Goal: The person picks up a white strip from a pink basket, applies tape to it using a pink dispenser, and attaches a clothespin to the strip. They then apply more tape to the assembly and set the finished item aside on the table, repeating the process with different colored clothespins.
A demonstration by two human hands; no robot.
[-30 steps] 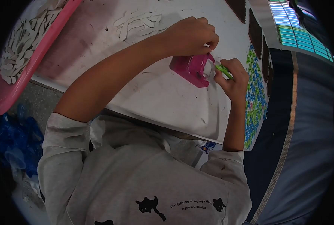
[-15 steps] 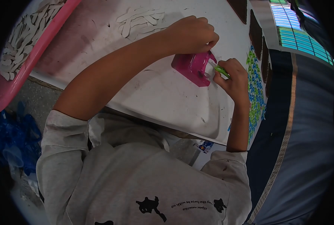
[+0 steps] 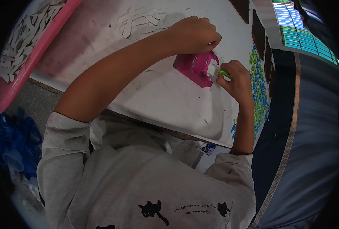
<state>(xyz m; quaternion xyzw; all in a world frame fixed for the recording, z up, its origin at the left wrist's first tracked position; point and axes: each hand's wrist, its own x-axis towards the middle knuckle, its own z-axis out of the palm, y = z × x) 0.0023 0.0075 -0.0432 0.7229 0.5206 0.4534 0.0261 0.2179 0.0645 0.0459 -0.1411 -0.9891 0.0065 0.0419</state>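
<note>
My right hand (image 3: 236,78) is closed around a slim green tool (image 3: 224,73) with a pale tip. The tip is at the open side of a magenta plastic holder (image 3: 192,68), which rests on the white table. Over the holder's far edge, my left hand (image 3: 198,35) is bent at the wrist with its fingers curled in and pinched. What it pinches, if anything, is hidden beneath the fingers. Beyond my left forearm lies a loose pile of flat pale strips (image 3: 141,19).
A pink basin (image 3: 49,44) full of similar pale strips stands at the left. Many small green and blue pieces (image 3: 259,95) cover the table's right side. Dark flat panels (image 3: 258,31) line that edge. Blue plastic bags (image 3: 17,141) lie on the floor at lower left.
My right hand has shifted very slightly, and the green tool's tip shows less far over the magenta holder. My left hand has stayed almost still.
</note>
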